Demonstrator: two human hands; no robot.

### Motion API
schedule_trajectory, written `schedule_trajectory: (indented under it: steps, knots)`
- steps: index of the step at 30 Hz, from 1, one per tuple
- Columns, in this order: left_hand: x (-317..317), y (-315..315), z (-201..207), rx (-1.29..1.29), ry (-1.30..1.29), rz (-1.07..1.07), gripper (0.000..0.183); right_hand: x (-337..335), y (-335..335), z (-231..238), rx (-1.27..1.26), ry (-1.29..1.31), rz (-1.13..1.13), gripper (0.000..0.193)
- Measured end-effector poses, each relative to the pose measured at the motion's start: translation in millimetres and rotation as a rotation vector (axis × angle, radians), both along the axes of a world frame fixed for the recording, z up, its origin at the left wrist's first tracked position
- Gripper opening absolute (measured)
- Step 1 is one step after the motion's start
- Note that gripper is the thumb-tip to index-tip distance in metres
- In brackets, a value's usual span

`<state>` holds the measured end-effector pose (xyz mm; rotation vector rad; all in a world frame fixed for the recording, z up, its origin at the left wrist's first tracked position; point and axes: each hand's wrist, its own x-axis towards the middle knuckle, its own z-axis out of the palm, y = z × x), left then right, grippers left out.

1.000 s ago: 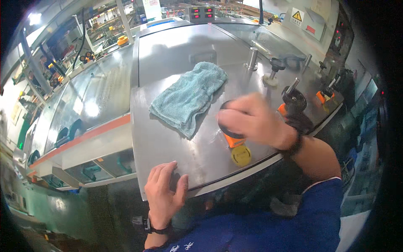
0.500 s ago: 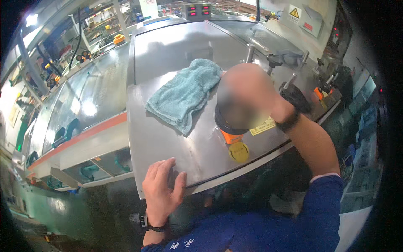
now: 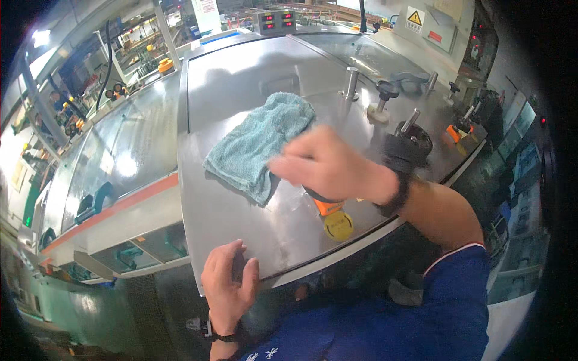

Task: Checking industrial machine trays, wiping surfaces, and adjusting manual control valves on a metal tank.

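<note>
My right hand (image 3: 328, 165) is curled closed and slightly blurred over the front of the steel machine top (image 3: 241, 234). What its fingers hold, if anything, is hidden. Beneath it shows a strip of the dark rim of what looks like a handwheel (image 3: 320, 197), beside an orange position indicator (image 3: 329, 207) and a round yellow label (image 3: 339, 225). A folded light blue towel (image 3: 259, 144) lies on the steel, just beyond the fingers. At the near left corner, my left hand (image 3: 230, 280) rests against the edge, thumb and fingers apart, holding nothing.
Right of my hand stand a black handwheel (image 3: 415, 144), a black clamping knob (image 3: 385, 93) and a steel post (image 3: 351, 84). A grey cloth (image 3: 412, 82) lies farther back. A digital display box (image 3: 277, 22) sits at the far edge. Left is another machine with a glassy cover (image 3: 132, 138).
My right hand has swung left and nearer, toward the towel, uncovering the posts and knob to its right. My left hand stays at the corner, and the view has shifted slightly.
</note>
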<state>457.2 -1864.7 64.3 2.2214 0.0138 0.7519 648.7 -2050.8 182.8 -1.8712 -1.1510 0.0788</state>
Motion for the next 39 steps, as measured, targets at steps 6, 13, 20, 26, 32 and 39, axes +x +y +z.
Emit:
schedule_trajectory:
  steps: [6,13,20,26,32,39]
  knots:
    - [-1,-3,1,-0.062,0.022,0.0,0.032,21,-128,6,0.167,-0.468,-0.218,0.028]
    - [5,-6,0,0.003,0.034,-0.027,0.031,77,-187,-2,0.24,-0.082,-0.849,0.037]
    - [4,-5,-2,-0.036,0.048,0.016,0.03,75,-143,-11,0.163,0.028,-0.686,0.021]
    - [-3,-2,-9,-0.111,0.066,0.088,0.028,50,-155,-21,0.205,0.06,-0.803,0.022]
    - [5,-10,-4,-0.139,0.063,0.069,0.026,115,-316,-32,0.779,0.609,-0.527,0.004]
    - [1,-10,-7,-0.116,0.059,0.18,0.027,83,-188,-24,-0.08,-0.248,-0.497,0.019]
